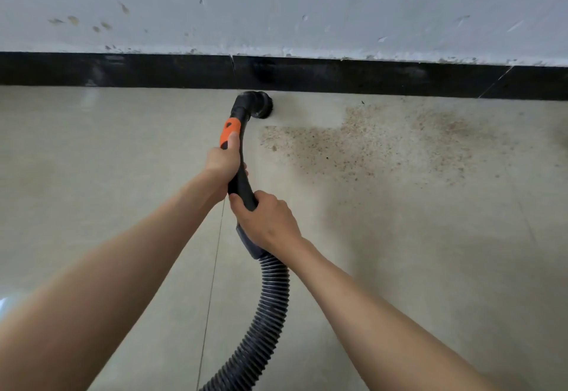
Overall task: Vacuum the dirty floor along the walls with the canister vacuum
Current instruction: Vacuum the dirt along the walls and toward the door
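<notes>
A black vacuum wand with an orange grip [230, 132] points toward the wall. Its round brush nozzle [259, 105] sits on the floor right at the black baseboard [123, 69]. My left hand [222, 161] grips the wand just below the orange part, thumb lying on the orange. My right hand [266, 221] grips the wand's lower end where the ribbed black hose [270, 304] joins it. A wide patch of brown gritty dirt [384, 141] covers the floor to the right of the nozzle. The canister itself is out of view.
The scuffed white wall [307, 6] rises above the baseboard. Beige floor tiles [92, 160] left of the nozzle look free of grit. A thin tile joint [215, 267] runs down the floor under my left arm. The hose leaves the frame at the bottom.
</notes>
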The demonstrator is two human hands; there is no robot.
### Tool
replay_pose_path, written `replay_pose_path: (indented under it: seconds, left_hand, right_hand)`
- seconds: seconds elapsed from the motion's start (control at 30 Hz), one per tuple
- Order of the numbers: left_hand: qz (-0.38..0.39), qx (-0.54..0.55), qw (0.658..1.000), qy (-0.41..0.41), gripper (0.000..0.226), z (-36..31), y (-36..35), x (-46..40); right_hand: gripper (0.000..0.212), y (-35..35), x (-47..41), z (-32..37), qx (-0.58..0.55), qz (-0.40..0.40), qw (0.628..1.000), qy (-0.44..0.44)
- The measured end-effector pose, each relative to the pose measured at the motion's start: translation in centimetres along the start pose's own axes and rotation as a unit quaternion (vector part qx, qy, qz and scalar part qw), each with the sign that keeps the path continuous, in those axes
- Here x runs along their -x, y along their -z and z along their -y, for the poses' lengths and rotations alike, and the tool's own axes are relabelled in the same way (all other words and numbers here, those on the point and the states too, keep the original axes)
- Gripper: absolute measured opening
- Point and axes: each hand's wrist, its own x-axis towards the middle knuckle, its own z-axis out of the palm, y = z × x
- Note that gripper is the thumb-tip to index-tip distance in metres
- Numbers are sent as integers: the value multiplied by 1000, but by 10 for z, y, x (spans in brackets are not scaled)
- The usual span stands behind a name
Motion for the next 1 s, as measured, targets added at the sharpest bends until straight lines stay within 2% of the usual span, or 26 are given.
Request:
replay_pose_path:
  seconds: [0.27,0.47,1.0]
  left_hand:
    - [-29,-5,1000,-9,48,29,0,22]
    - [-23,-13,1000,-7,46,43,-8,36]
    - [65,-45,996,-32,42,30,-41,51]
  right_hand:
    - [39,-9,28,-19,-15,13,1000,4]
    - [39,-11,46,-35,-28,11,1000,-5]
    - [40,4,61,-47,-55,-56,995,-54]
